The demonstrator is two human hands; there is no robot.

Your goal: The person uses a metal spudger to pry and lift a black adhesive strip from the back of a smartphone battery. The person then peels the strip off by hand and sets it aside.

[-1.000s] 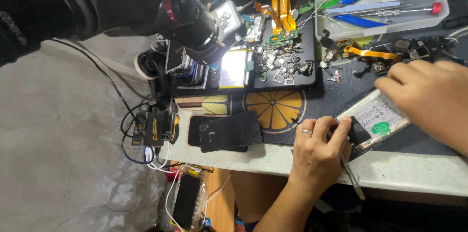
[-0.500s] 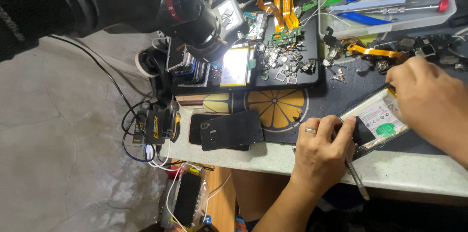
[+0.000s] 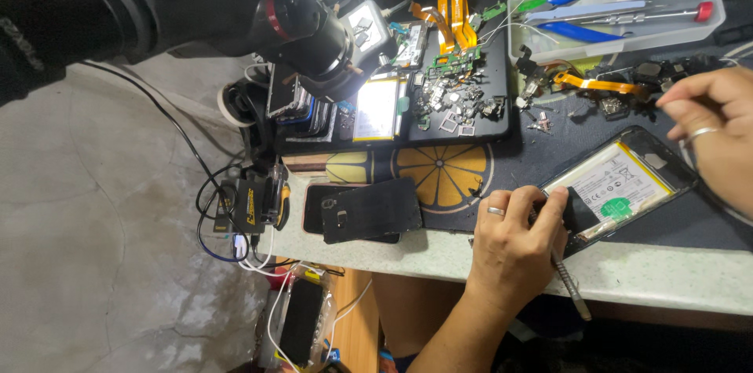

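Note:
An opened phone (image 3: 620,185) lies face down on the dark mat, its white battery with a green sticker exposed. My left hand (image 3: 514,251), a ring on one finger, is closed on a thin metal tool (image 3: 569,287) and rests at the phone's near end, the tool's handle sticking out over the counter edge. My right hand (image 3: 714,126), also ringed, hovers past the phone's far end. Its fingertips are by a pile of small black parts (image 3: 639,79), and nothing shows in its fingers.
A black phone back cover (image 3: 369,212) lies left of my left hand on an orange-slice mat (image 3: 443,169). Behind are a black tray of small parts and flex cables (image 3: 455,83), a clear box of tools (image 3: 612,4), a microscope head (image 3: 306,32) and a tangle of cables (image 3: 235,216) at the counter's left end.
My right hand has lifted off the open phone and moved up and right toward the small parts. My left hand stays at the phone's near end with the tool.

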